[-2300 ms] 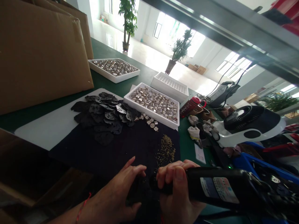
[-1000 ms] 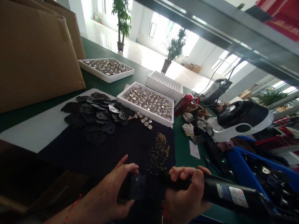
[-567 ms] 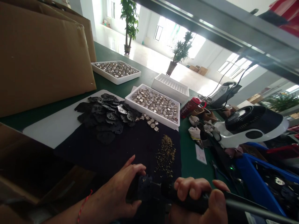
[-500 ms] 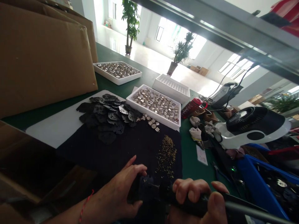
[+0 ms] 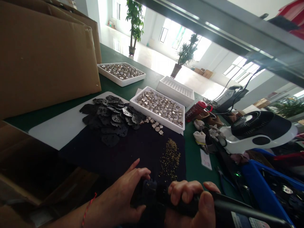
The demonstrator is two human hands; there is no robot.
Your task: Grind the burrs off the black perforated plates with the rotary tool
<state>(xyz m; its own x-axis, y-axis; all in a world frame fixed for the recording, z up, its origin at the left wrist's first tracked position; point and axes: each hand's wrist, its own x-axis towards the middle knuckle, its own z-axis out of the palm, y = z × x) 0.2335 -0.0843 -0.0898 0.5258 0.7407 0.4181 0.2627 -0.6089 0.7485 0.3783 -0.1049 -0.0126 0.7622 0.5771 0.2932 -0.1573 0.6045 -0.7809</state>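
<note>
At the bottom middle, my left hand has its thumb and fingers curled around a dark part, whose shape is mostly lost in shadow. My right hand is wrapped round a black electric screwdriver, held nearly level with its nose against or very close to that part. The bit itself does not show. Small gold screws lie scattered on the dark mat just beyond my hands. Farther off is a heap of black perforated plates, with several loose silver cylindrical pieces beside it.
White trays of silver pieces stand behind the plates, near a white perforated box. Cardboard boxes block the left. On the right are a red bottle, a fan, pliers and a blue bin.
My right hand and the screwdriver have moved left toward the dark part; the bit, visible before, is now out of sight. My left hand stays almost where it was.
</note>
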